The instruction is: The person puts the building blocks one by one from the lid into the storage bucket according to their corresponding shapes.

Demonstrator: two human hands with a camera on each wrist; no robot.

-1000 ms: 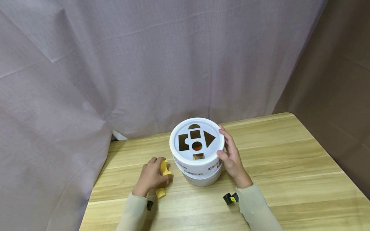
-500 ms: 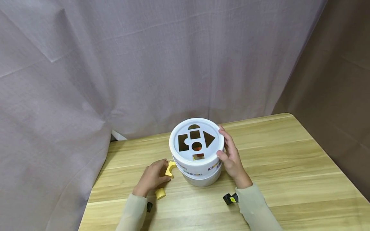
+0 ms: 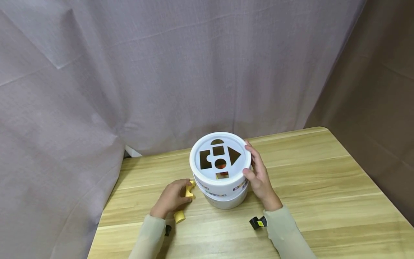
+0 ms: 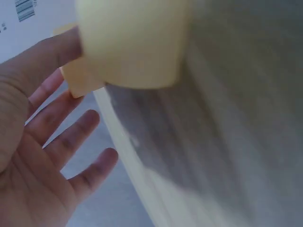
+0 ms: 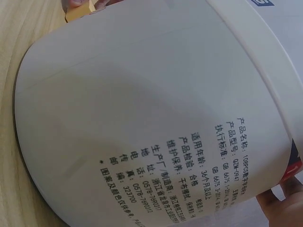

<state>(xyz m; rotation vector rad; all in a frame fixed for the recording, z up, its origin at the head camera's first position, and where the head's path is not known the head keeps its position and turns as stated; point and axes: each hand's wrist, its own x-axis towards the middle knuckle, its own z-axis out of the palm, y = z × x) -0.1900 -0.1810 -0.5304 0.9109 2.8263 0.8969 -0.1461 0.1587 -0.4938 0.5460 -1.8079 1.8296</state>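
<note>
A yellow arch-shaped block (image 3: 190, 189) is pinched between the thumb and fingers of my left hand (image 3: 171, 198), close beside the bucket. The left wrist view shows that block (image 4: 79, 78) behind the thumb, with the other fingers spread. Large and blurred in front of it is a yellow cylinder block (image 4: 132, 45), which lies on the table nearer my wrist in the head view. My right hand (image 3: 261, 178) grips the upper right side of the white bucket (image 3: 226, 204), thumb on the lid's rim. Several shaped holes pierce the lid (image 3: 233, 172); red and yellow pieces show through two.
The wooden table (image 3: 310, 172) bears the bucket near its middle. Black straps (image 3: 257, 223) show by both sleeves. A grey cloth (image 3: 181, 72) hangs behind the table, and a brownish cloth (image 3: 381, 118) hangs on the right.
My left hand has closed its pinch on the arch block and shifted it slightly right, toward the bucket. The cylinder block, the bucket and my right hand stay about where they were.
</note>
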